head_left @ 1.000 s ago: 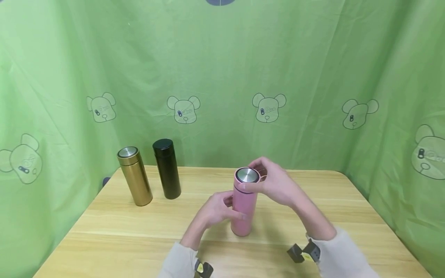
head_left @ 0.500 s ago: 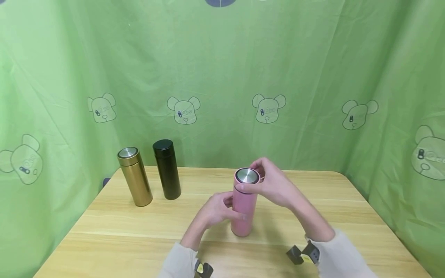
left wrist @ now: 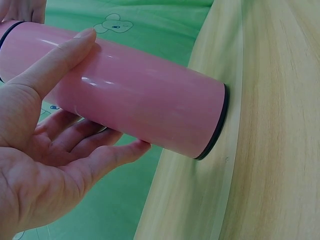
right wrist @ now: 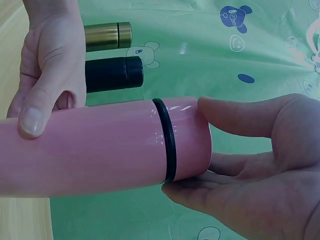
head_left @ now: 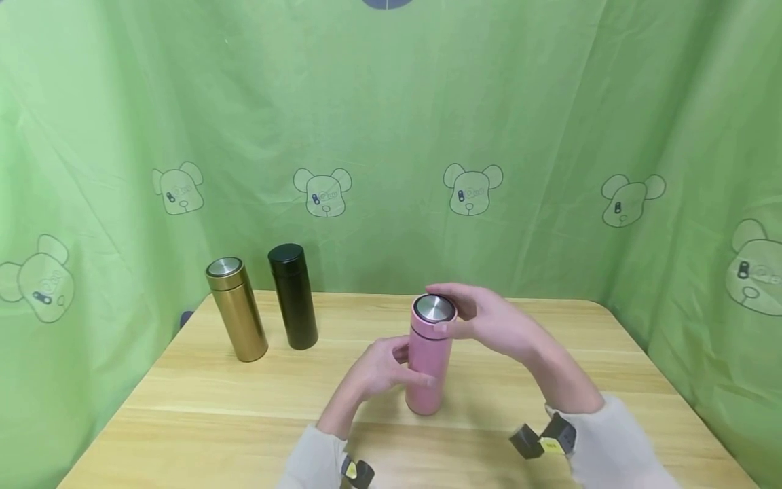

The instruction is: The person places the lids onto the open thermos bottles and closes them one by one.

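A pink thermos (head_left: 431,356) stands upright on the wooden table, right of the middle in the head view. My left hand (head_left: 380,368) grips its body from the left, the thumb (left wrist: 65,57) lying across the near side and the other fingers behind. Up at the rim, my right hand (head_left: 491,320) holds the pink lid (right wrist: 192,140) between thumb and fingers from the right. The lid has a silver disc on top and sits on the body, with a dark ring (right wrist: 166,140) just below it.
A gold thermos (head_left: 238,312) and a black thermos (head_left: 294,299) stand side by side at the table's back left, both lidded. Behind the wooden table (head_left: 244,414) hangs a green curtain (head_left: 391,122) printed with bear heads.
My right hand has turned about the lid: its thumb has slid right along the front and its fingers left round the back. My left hand and the thermos have stayed put.
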`<state>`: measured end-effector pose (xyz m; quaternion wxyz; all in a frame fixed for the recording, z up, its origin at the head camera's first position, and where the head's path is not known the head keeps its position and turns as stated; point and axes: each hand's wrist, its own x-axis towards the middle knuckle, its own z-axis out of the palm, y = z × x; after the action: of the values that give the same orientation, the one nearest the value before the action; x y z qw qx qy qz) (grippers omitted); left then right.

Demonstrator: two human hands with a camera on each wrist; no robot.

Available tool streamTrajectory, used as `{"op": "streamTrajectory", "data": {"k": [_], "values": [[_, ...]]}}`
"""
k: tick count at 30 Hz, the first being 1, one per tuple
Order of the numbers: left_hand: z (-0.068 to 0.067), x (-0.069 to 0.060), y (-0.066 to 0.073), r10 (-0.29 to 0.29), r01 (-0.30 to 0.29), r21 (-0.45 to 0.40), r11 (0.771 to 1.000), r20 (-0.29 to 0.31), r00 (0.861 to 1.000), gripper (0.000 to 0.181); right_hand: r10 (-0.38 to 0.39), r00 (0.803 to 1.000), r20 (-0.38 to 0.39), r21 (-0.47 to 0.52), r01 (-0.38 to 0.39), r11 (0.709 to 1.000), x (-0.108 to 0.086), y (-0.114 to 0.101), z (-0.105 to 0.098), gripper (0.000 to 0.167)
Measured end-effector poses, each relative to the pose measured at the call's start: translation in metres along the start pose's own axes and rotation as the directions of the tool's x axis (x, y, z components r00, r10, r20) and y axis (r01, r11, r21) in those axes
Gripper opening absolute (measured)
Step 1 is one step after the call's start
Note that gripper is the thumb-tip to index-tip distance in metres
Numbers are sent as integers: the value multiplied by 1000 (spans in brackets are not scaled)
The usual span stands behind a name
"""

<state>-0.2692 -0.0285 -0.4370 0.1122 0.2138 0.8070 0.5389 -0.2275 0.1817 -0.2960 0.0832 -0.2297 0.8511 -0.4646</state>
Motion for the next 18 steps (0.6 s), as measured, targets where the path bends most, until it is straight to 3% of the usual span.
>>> {"op": "streamTrajectory", "data": {"k": [8,18], "values": [[-1,-1,0,-1,1,-8,1000,3,1000,67,22,998,-60,-27,-24,999,1,-2,3,66],[-1,-2,1,11,-11,2,1000,8,1000,66,68,982,-176,-75,-82,994,6,0,9,63]]}}
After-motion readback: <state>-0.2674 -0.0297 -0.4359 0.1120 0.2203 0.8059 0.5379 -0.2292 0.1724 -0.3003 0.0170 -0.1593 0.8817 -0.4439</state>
